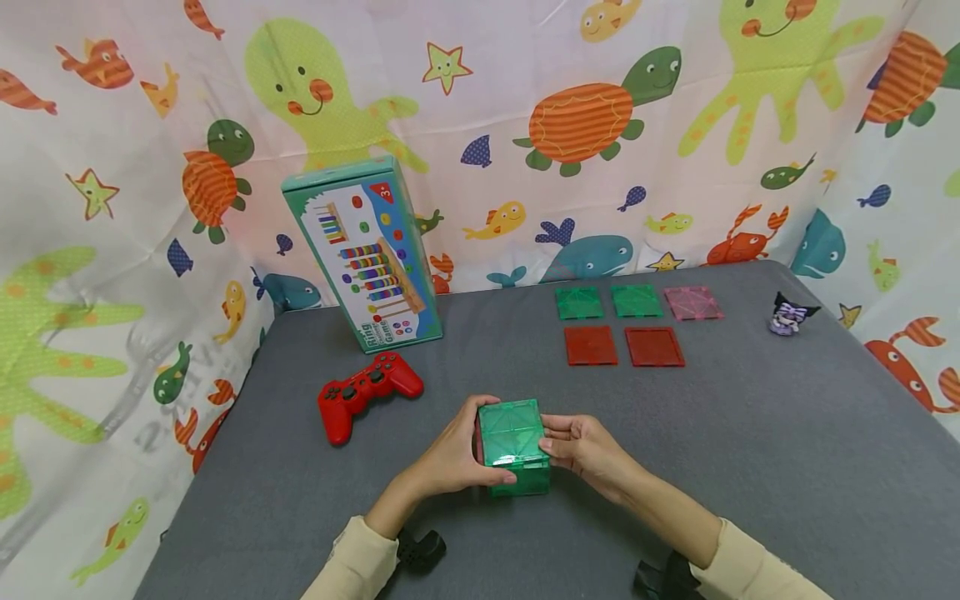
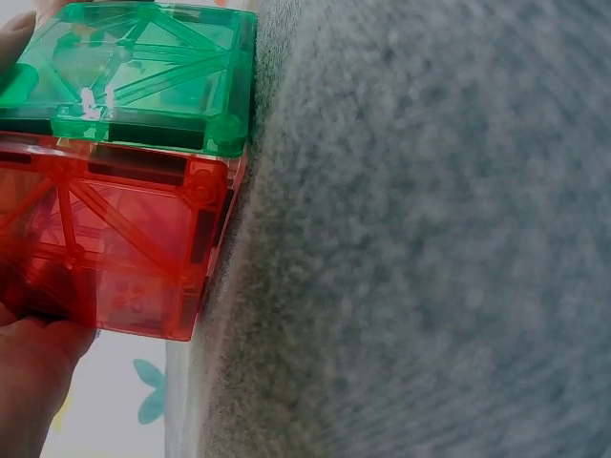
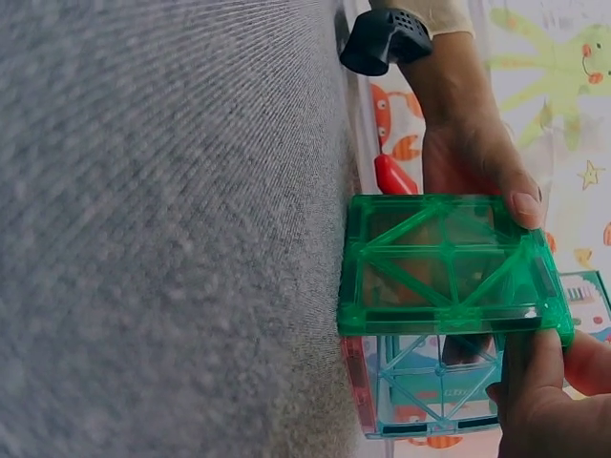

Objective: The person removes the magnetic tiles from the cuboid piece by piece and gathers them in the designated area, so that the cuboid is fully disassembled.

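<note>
Cream sleeves (image 1: 356, 560) up front, a see-through cube (image 1: 512, 429) held from both sides
The left hand (image 1: 452, 454) grips the cube and the right hand (image 1: 591, 454) pinches its other side, maybe so the walls don't slip; it seems to rest on the gray table (image 1: 510, 550). Behind, five flat tiles (image 1: 591, 346) lie in two rows, perhaps for easy picking. The tall box (image 1: 367, 258) says "3+"; other words are too small
</note>
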The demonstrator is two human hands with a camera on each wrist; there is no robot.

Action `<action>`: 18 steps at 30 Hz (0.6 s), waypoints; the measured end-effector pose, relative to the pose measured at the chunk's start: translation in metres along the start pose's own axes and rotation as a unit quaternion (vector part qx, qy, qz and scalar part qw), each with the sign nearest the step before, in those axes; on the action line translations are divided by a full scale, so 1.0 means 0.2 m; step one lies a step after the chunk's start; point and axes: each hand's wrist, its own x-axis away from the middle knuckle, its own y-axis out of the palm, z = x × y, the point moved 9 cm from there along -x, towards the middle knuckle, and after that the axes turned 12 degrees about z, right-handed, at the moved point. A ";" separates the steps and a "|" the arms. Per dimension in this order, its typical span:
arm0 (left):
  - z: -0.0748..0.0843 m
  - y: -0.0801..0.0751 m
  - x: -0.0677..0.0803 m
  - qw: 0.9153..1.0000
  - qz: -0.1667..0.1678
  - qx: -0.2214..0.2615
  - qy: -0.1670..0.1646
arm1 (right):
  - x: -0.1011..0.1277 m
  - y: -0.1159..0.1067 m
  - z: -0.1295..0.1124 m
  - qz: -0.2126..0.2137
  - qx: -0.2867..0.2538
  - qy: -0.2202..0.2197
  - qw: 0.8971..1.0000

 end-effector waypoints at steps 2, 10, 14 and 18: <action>0.00 0.00 0.00 1.000 0.002 0.000 0.000 | 0.00 0.00 0.00 0.002 -0.005 0.001 1.000; -0.01 0.00 0.00 1.000 -0.003 0.000 -0.007 | 0.01 -0.06 -0.07 0.000 -0.022 -0.029 0.999; -0.02 0.00 0.00 1.000 -0.002 -0.007 -0.013 | 0.03 -0.13 -0.14 0.006 -0.018 -0.045 0.999; -0.03 -0.01 0.00 1.000 -0.003 -0.012 -0.019 | 0.05 -0.25 -0.20 0.031 -0.030 -0.058 0.997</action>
